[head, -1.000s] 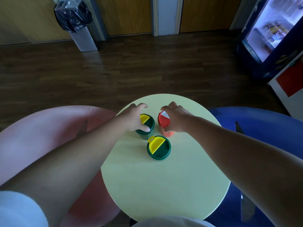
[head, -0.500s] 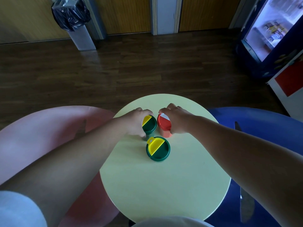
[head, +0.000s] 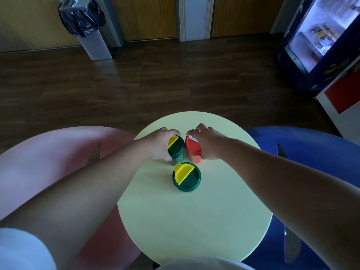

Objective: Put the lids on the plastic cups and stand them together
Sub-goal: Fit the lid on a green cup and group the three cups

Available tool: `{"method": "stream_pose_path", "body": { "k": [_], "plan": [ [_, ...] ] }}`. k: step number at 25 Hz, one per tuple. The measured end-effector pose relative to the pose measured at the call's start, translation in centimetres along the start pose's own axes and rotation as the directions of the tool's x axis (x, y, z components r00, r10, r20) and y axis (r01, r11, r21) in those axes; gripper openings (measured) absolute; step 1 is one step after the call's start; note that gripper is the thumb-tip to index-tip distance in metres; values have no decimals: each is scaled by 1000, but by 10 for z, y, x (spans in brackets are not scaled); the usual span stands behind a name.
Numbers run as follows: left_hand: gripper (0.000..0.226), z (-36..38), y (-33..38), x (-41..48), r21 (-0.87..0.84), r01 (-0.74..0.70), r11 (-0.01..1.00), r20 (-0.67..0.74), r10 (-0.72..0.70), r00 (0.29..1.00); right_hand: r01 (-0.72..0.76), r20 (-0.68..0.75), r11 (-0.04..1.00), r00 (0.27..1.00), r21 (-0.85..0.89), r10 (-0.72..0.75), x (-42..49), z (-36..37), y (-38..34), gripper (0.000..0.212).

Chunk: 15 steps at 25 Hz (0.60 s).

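Three lidded plastic cups stand close together on a round pale yellow table (head: 194,221). My left hand (head: 158,144) wraps the side of a green cup (head: 176,148) with a green and yellow lid. My right hand (head: 207,141) grips a red cup (head: 191,151) with a red lid and white flap. These two cups stand side by side, nearly touching. A second green cup (head: 187,179) with a green and yellow lid stands free just in front of them.
A pink chair (head: 48,162) is to the left of the table and a blue chair (head: 311,152) to the right. Dark wooden floor lies beyond. A bin with a black bag (head: 83,20) stands far left, a lit drinks fridge (head: 321,32) far right.
Both hands have slid their cups toward each other, closing the gap between the green cup and the red cup. The front green cup has not moved.
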<state>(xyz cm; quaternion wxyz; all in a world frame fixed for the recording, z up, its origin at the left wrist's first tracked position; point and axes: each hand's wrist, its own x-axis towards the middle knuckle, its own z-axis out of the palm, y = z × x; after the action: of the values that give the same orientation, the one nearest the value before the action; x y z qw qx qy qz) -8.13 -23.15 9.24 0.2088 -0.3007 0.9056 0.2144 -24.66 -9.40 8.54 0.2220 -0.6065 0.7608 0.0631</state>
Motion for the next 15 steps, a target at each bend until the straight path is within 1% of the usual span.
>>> {"method": "stream_pose_path", "body": {
  "k": [2,8,11,13,15],
  "plan": [
    [106,3,-3,2,-40,0,999,-10,-1,1000,-11,4,1000,1000,3,11,-1,0,0,101],
    [109,9,-5,5,13,4,1000,21,-4,1000,-41,0,999,999,9,41,0,-3,-2,101],
    [109,8,-3,2,-8,9,1000,30,-8,1000,-57,1,998,998,32,57,-2,0,-2,105],
    [111,8,1,-5,-11,11,1000,8,-11,1000,-74,3,996,997,57,74,-7,2,-2,108],
    [116,9,4,-17,-7,32,999,-48,-32,998,-109,-31,987,993,119,113,-15,1,-2,105]
  ]
}}
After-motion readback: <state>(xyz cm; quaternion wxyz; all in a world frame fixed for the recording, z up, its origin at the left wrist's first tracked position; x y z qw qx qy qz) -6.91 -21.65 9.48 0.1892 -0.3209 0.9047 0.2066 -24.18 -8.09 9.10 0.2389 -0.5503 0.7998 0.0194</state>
